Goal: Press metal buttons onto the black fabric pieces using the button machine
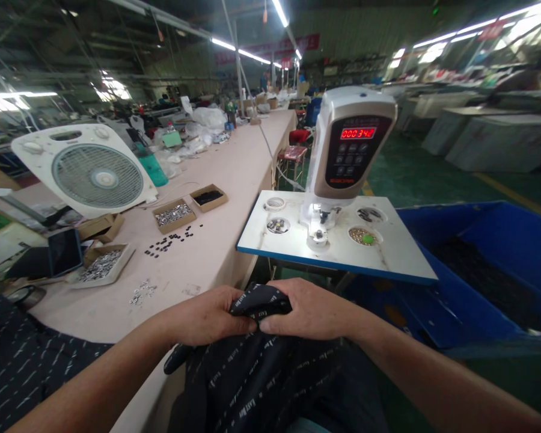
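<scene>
A dark garment (256, 373) with small white lettering lies across my lap. My left hand (207, 316) and my right hand (313, 310) both pinch a bunched fold of it, fingers closed, close together in front of me. Just beyond them stands a white machine table (401, 255) with a blue edge. On it sits a white snap press (347, 150) with a red digital readout. Small round dishes of fasteners (363, 236) are set into the table top.
A long pale workbench (234, 174) runs away on the left with cardboard trays of metal snaps (100, 266), loose black parts (166, 242), a tablet (64, 251) and a white box fan (88, 171). A blue bin (491, 270) holding dark cloth stands at right.
</scene>
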Tool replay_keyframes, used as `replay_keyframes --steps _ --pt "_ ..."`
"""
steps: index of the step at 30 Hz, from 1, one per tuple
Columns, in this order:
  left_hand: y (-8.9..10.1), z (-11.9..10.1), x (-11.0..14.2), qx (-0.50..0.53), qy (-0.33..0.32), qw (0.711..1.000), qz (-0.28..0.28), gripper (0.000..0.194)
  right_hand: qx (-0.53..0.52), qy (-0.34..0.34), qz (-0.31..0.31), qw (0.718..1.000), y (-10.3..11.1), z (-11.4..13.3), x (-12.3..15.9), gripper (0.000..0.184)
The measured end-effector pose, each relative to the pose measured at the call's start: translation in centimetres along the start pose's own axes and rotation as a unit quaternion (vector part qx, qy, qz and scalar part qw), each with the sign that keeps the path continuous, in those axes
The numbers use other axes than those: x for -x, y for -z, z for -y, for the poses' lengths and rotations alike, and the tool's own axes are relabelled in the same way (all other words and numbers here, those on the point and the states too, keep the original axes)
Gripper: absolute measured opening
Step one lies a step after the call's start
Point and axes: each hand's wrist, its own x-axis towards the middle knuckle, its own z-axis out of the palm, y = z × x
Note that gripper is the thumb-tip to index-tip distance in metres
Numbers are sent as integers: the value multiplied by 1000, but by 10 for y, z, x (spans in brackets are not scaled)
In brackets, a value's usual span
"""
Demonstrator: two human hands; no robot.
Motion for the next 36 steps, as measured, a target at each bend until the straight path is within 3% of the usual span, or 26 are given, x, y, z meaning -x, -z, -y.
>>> replay_keyframes --steps 4,6,8,10,12,14,15,16,18,20,21,24,26,32,36 --pt "-3 4 -1 12 -37 999 -10 19 75 -11 18 997 -5 -6 0 30" --pt "-2 4 -4 -34 -41 997 -56 15 176 -22 -6 984 -9 -8 -3 18" --pt "0 2 -9 -135 -33 980 -139 13 303 -19 -59 951 -10 -7 -7 7" --pt "2 -1 -14 -283 -43 932 -220 14 398 -1 -126 909 -9 -6 -9 14" --pt "-1 -2 -17 -424 -80 864 -260 27 439 23 -174 881 -7 -5 -8 15" --pt "-11 3 -19 -492 -108 824 -258 34 439 43 -173 881 -9 -9 -1 14" --pt "-18 8 -19 -491 -108 828 -248 33 426 43 -150 891 -11 -13 4 14" --pt "-26 15 -19 -465 -99 849 -229 31 400 38 -114 909 -15 -18 9 14" --pt "-43 28 -19 -351 -60 918 -176 17 311 16 -29 950 -23 -28 20 9" --pt "-58 39 -18 -164 -36 981 -100 7 186 -14 47 981 -30 -38 30 4" --pt "-63 43 -19 -62 -31 996 -61 10 120 -32 77 989 -31 -41 34 4" --pt "-71 48 -20 177 -12 984 16 17 -43 -98 127 986 -30 -44 40 14" --pt "-72 46 -21 248 21 968 29 18 -96 -129 134 978 -25 -43 39 20" --pt "-68 42 -20 342 73 937 12 24 -144 -160 90 972 -21 -40 35 19" --pt "-68 46 -23 353 47 934 -12 28 -202 -175 97 959 -24 -44 35 19"
